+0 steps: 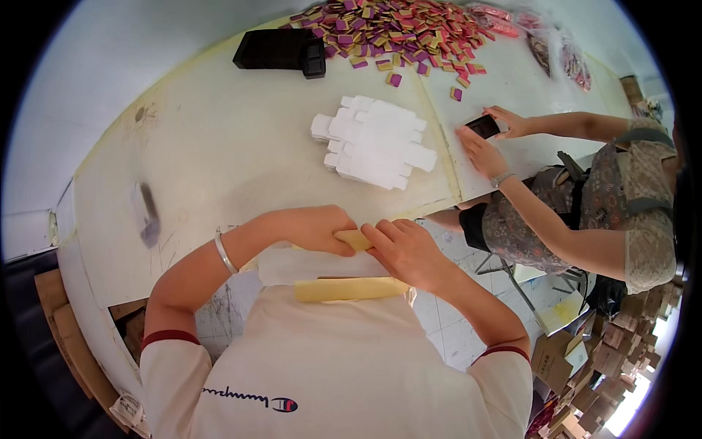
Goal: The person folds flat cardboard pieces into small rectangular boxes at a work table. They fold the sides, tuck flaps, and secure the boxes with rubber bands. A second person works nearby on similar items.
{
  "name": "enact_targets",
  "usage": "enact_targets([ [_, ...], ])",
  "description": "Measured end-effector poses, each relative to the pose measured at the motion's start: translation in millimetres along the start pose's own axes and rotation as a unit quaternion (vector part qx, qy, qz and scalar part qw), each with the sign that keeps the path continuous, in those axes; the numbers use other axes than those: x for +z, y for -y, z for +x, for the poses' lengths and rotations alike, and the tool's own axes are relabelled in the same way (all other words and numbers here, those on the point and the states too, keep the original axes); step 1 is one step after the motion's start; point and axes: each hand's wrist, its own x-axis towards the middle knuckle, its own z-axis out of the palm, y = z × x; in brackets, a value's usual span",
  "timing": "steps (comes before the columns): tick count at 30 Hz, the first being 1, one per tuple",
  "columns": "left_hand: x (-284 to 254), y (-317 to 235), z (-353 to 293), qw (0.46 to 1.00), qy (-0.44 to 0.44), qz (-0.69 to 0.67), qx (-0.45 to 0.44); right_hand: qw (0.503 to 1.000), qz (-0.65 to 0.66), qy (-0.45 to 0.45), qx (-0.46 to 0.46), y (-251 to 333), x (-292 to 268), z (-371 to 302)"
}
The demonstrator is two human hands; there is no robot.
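The view is filled by the pale worktable (219, 132), its surface marked by scuffs and its near edge met by the person's forearms. To the right, a co-worker (578, 197) is seen at the same table. Beyond, by the floor at lower right, an open cardboard box (548, 358) is seen, with something pale at its mouth, too small to be made out. On the tabletop, a stack of flat white cartons (376, 143) is laid, tabs spread, ahead of the hands. Farther off, a black case (270, 50) is rested beside the heap, its inside hidden. At upper right, clear plastic bags (570, 62) are filled with reddish pieces. And now the hands, brought close together at the table's edge: the left hand (322, 228) is curled almost into a fist, the right hand (406, 252) is bent over from the other side, and between them a yellow piece (357, 239) is gripped by both. Just below, a white sheet (311, 265) and a yellow strip (347, 288) are seen before the shirt. A dark handheld device (484, 126) is held in the co-worker's hands; smallest of all, two-toned blocks (409, 29) are heaped at the far side.
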Motion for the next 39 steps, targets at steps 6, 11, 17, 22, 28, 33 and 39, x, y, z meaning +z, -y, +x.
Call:
enact_targets([
  [6,0,29,15,0.950,0.133,-0.281,-0.039,0.968,-0.189,-0.049,-0.158,-3,14,8],
  [11,10,52,20,0.893,0.187,-0.407,-0.040,0.953,-0.247,0.090,-0.152,16,-4,6],
  [17,22,33,8,0.901,0.191,-0.387,-0.039,0.982,-0.061,0.135,-0.117,17,-3,2],
  [22,25,7,-14,0.981,0.091,-0.168,0.024,0.966,0.209,0.133,0.074,2,-21,3],
  [28,29,-11,-39,0.989,-0.044,-0.124,0.059,0.949,0.288,0.086,0.094,-12,-52,-2],
  [33,27,-6,-58,0.924,-0.321,-0.202,0.051,0.720,0.565,-0.342,0.212,-38,-71,-41],
  [39,21,-35,-38,0.825,-0.533,-0.163,0.091,0.635,0.636,-0.418,0.131,23,-17,-7],
])
